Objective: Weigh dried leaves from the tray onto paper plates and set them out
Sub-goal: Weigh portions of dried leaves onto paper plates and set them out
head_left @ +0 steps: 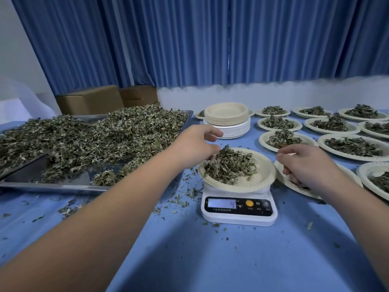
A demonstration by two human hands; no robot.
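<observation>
Here, the left hand, fingers loose, touches dried leaves at the paper plate's left rim on the scale; right of the scale, the right hand curls, grip unclear.

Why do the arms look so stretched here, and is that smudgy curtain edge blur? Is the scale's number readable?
Head view: the wide-angle lens stretches the forearms toward the lower corners; the curtain has a smeared, wavy lower edge; the light is soft and even, with faint shadows; the scale display shows a blurry 4, other digits unclear.
</observation>
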